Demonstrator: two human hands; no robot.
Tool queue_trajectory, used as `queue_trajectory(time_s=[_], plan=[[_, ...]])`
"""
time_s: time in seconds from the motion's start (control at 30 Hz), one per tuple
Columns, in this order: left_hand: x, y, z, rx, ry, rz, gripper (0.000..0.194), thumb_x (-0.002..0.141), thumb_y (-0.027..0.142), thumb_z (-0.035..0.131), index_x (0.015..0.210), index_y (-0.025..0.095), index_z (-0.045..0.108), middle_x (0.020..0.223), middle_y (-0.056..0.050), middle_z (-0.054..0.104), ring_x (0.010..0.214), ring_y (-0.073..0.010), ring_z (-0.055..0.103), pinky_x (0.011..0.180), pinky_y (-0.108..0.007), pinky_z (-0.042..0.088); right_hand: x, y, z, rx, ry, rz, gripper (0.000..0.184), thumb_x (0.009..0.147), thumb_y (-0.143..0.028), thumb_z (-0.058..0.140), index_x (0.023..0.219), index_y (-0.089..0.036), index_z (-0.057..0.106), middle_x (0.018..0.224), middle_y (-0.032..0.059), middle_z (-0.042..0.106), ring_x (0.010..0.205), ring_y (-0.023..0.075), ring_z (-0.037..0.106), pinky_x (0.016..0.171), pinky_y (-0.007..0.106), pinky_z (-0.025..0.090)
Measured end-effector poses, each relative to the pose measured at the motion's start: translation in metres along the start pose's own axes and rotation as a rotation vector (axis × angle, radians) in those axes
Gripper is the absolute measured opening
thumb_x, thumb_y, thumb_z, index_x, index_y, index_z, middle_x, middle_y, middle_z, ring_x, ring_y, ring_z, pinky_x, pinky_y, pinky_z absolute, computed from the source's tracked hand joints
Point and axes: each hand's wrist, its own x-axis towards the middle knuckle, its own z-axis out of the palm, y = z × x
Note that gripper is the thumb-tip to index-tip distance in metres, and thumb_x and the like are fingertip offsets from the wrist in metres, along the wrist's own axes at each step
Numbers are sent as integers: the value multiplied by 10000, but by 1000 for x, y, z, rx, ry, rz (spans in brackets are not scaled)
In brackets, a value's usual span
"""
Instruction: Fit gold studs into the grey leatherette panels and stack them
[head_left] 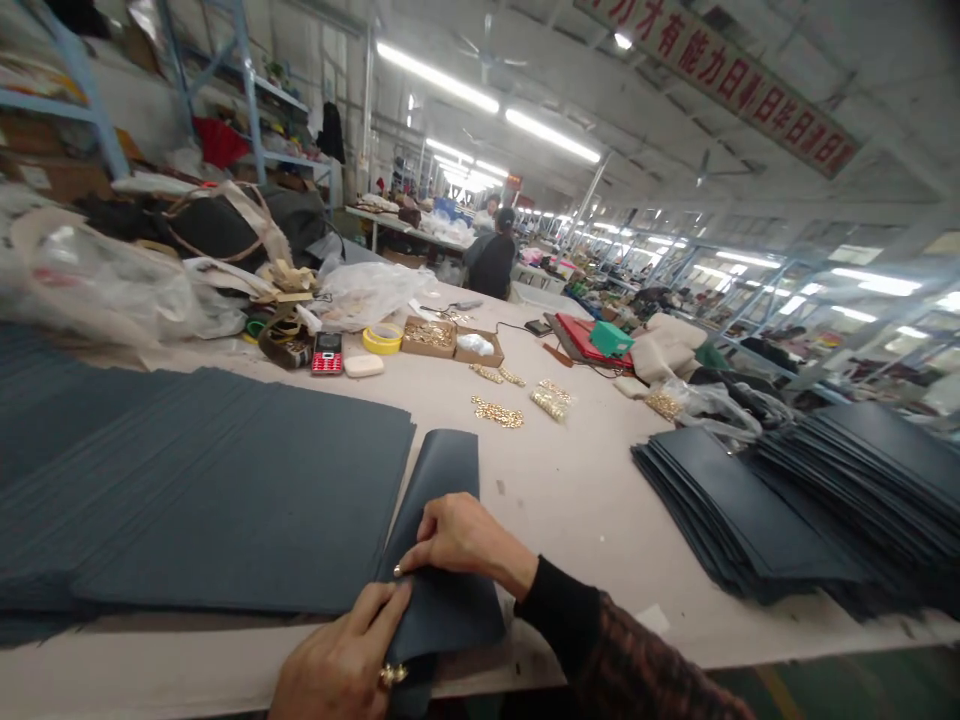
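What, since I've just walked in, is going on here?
A person is handling a bent dark sheet at the table's near edge, left hand and right hand close together at its left side. Stacked dark sheets lie to the left, more to the right. Gold-coloured pieces lie farther back, untouched.

You are standing in a factory workshop. Fluorescent tubes (438, 76) run in long rows toward the far end, below an exposed metal-framed roof (652, 110), and a banner (727, 80) with big red characters hangs high on the right. Far left, you have blue racks (250, 95) crammed with materials. Your wide worktable (577, 500) carries stacks of dark sheets (255, 490) and a box of gold-coloured pieces (429, 336); beyond it, a person (491, 265) is among other laden tables (409, 230).
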Motion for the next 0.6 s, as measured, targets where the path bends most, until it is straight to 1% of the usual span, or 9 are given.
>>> queue_trajectory(time_s=[0.07,0.13,0.17,0.23,0.3,0.37,0.47,0.57,0.6], plan=[[0,0,0,-51,30,-19,575,738,-5,390,1222,235,586,1155,-16,675,719,-129,680,666,-240,501,-10,21,2,11,271,-3,345,739,-448,748,963,-190,698,934,78,695,875,228,651,762,306,495],[2,0,1,-107,59,-45,541,773,37,385,1226,253,588,1173,-7,663,733,-126,686,668,-234,501,-20,41,2,46,476,34,498,774,-415,722,1192,-167,613,1159,140,631,1077,280,595,922,387,464],[4,2,0,-137,61,-59,524,787,57,384,1221,260,596,1171,-3,661,727,-126,687,654,-236,502,-23,49,2,111,500,60,591,765,-407,728,1276,-164,555,1196,149,612,1109,290,579,948,408,455],[10,10,-6,-219,31,-81,480,806,98,406,1202,266,621,1164,-4,658,736,-133,693,642,-243,508,-29,62,2,343,433,116,704,744,-364,733,1367,-171,468,1108,115,654,1011,270,626,880,393,497],[17,24,-17,-353,-23,-97,409,815,151,478,1170,262,649,1158,-15,652,818,-153,696,710,-250,521,-33,70,-3,572,352,129,713,747,-290,699,1400,-193,430,958,51,692,834,221,664,743,334,531],[24,38,-30,-522,-50,-129,317,816,230,587,1119,256,676,1135,-28,646,949,-175,670,834,-259,503,-41,78,-15,653,367,116,677,747,-245,666,1388,-207,451,876,19,697,738,192,661,660,296,526],[30,53,-46,-740,-97,-203,224,843,351,629,1023,243,706,989,-24,661,920,-168,643,839,-257,479,-62,107,-55,541,459,91,650,748,-289,670,1369,-223,491,846,16,703,703,190,657,634,298,516],[30,55,-55,-852,-126,-278,240,922,373,521,969,224,703,912,-17,674,866,-156,629,814,-256,454,-94,168,-118,312,539,152,701,748,-357,694,1403,-239,477,843,38,717,689,216,669,622,328,499],[28,54,-56,-866,-126,-297,246,934,366,502,982,218,692,925,-16,679,878,-156,623,826,-258,442,-106,194,-139,187,616,209,698,717,-359,731,1370,-219,528,820,63,719,693,235,673,627,347,489]])
